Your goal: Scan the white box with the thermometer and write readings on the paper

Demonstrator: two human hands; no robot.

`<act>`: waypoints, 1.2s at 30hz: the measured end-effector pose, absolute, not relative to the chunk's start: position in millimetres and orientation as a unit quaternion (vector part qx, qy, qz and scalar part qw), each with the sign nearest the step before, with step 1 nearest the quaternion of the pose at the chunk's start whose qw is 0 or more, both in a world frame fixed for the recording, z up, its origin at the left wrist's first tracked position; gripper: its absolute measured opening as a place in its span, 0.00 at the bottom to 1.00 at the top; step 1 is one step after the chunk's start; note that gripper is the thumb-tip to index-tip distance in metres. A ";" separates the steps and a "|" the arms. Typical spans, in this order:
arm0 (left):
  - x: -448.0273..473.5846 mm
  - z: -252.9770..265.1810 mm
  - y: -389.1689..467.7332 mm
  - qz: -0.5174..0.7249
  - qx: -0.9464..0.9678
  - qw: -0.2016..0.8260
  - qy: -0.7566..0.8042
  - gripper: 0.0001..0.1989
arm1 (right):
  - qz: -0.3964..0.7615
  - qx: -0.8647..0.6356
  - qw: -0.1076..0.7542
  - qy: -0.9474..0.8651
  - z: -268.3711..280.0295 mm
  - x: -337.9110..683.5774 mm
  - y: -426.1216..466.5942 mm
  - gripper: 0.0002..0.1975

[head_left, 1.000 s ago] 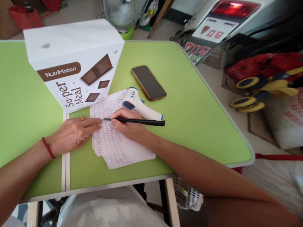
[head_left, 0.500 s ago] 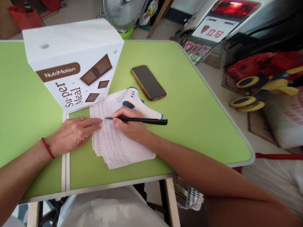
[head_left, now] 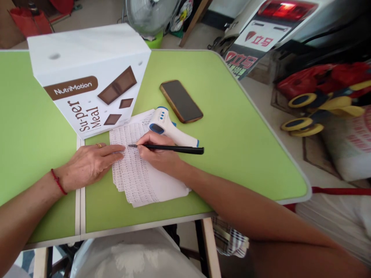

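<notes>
My right hand (head_left: 158, 152) grips a black pen (head_left: 176, 148), its tip at the handwritten lines on a stack of paper sheets (head_left: 139, 173). Flat on the table lies my left hand (head_left: 92, 162), fingers stretched out and fingertips on the left edge of the top sheet. It wears a ring and a red cord bracelet (head_left: 58, 181). Just beyond the right hand, a white and blue infrared thermometer (head_left: 171, 129) rests across the upper part of the sheets. A phone in a brown case (head_left: 182, 101) lies behind it, screen up and dark.
A tall white NutriMotion box (head_left: 95, 85) stands on the green folding table (head_left: 237, 154), behind the papers. A fan (head_left: 152, 15) is on the floor beyond. A vehicle with a red tail light (head_left: 286, 9) and yellow-handled items (head_left: 301, 123) are off to the right.
The pen and right hand have shifted by only a tiny amount. Both hands keep the same pose, and the objects on the table stay put.
</notes>
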State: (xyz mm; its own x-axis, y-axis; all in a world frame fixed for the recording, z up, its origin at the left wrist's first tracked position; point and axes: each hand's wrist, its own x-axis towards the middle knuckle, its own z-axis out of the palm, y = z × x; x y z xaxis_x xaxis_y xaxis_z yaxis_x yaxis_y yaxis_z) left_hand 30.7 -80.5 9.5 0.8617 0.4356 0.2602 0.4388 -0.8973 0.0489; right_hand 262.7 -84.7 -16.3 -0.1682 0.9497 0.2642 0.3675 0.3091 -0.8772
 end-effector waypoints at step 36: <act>29.9 9.1 -80.3 -0.127 -0.964 0.004 -0.232 0.16 | 0.328 -0.494 0.444 -0.672 -13.7 262.7 -85.7 0.03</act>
